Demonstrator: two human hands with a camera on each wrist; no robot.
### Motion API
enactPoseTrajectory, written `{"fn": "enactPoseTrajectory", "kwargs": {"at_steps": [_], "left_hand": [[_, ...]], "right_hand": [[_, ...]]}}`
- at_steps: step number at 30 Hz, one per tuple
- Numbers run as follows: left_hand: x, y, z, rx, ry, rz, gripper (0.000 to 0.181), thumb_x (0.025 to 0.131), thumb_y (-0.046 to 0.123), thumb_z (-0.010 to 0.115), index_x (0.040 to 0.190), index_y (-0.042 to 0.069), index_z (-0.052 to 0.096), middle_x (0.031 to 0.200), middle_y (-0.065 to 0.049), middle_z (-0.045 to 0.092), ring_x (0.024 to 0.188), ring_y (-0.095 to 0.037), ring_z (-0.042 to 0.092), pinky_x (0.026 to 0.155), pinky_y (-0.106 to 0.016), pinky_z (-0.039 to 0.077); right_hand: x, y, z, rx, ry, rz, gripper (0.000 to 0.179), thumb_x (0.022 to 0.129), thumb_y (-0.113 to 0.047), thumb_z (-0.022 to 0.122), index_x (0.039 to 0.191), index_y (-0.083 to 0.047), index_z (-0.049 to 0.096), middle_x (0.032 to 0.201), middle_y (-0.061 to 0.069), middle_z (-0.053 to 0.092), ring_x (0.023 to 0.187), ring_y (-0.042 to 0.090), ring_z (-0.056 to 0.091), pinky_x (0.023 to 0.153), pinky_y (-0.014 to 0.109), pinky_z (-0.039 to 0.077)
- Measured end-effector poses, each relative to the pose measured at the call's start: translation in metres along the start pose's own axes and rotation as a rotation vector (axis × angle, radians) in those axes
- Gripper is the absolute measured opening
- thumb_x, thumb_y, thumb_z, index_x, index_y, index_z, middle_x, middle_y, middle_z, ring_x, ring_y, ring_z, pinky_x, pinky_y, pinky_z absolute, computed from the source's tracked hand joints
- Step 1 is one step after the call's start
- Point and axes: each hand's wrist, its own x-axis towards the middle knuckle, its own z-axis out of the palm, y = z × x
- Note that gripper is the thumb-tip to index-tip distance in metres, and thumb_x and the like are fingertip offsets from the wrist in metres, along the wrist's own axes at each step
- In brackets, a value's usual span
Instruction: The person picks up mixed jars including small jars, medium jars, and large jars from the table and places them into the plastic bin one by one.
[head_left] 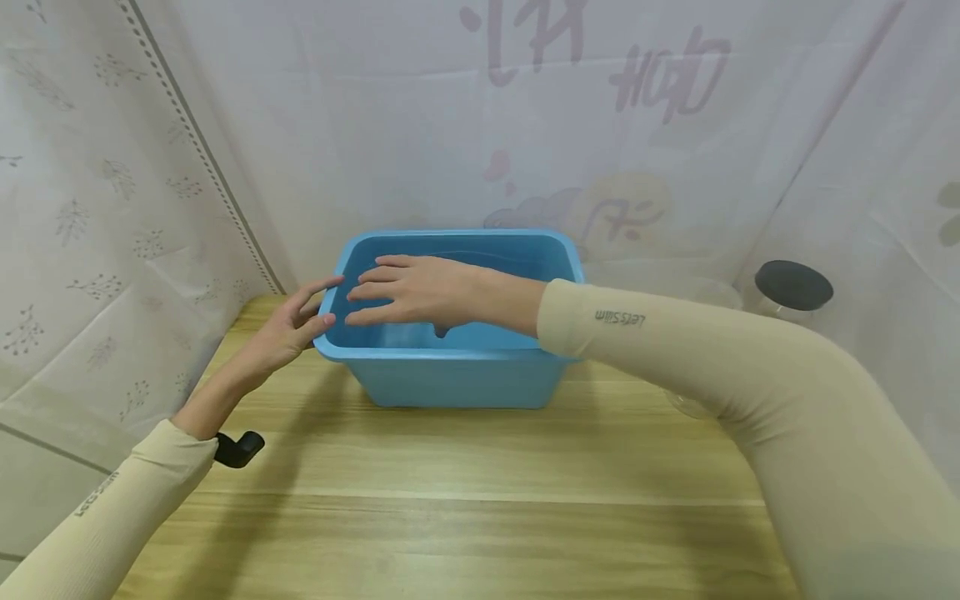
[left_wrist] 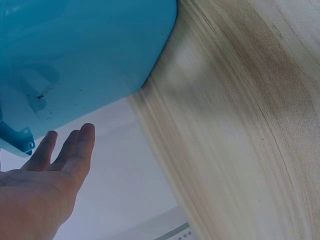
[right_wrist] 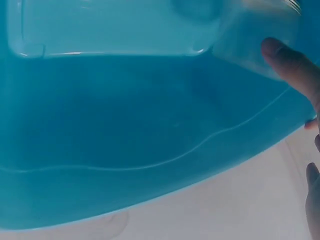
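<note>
A blue plastic tub (head_left: 457,379) stands on the wooden table. At its left end is my left hand (head_left: 288,325), the thumb and a fingertip touching the rim. The left wrist view shows other fingers (left_wrist: 82,145) of that hand straight beside the tub's outer wall. My right hand (head_left: 423,290) reaches over the tub's opening from the right, palm down, fingers extended and spread toward the left rim. Beneath its thumb (right_wrist: 287,62) in the right wrist view, a clear container (right_wrist: 240,40) shows inside the tub, partly cut off by the frame.
A thin wavy pale line runs along the tub's inner wall. Behind the right sleeve (head_left: 660,333) stands a clear container with a black lid (head_left: 793,285), partly hidden. Patterned white curtains (head_left: 375,125) hang behind and beside the wooden table (head_left: 450,533). A black mount (head_left: 240,450) sits at the left wrist.
</note>
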Motion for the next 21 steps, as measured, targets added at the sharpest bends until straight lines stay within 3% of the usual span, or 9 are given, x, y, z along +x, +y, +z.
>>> {"fn": "enactPoseTrajectory", "kwargs": {"at_steps": [8,21], "left_hand": [[0.001,-0.001,0.000,0.004,-0.003,0.022,0.059,0.110,0.020,0.049,0.162,0.019,0.023,0.160,-0.026,0.026,0.133,-0.051,0.042,0.088,-0.034,0.052],[0.001,-0.001,0.000,-0.006,0.006,0.014,0.059,0.109,0.018,0.050,0.162,0.019,0.023,0.158,-0.027,0.029,0.132,-0.049,0.044,0.089,-0.029,0.050]], "right_hand": [[-0.017,0.010,-0.005,0.030,0.034,0.069,0.123,0.070,-0.051,0.092,0.164,-0.023,0.018,0.167,0.008,0.016,0.151,0.033,0.011,0.119,0.048,0.006],[-0.046,0.024,-0.017,0.058,0.045,0.162,0.126,0.068,-0.062,0.088,0.165,-0.027,0.016,0.169,0.006,0.010,0.152,0.033,0.007,0.119,0.052,0.005]]}}
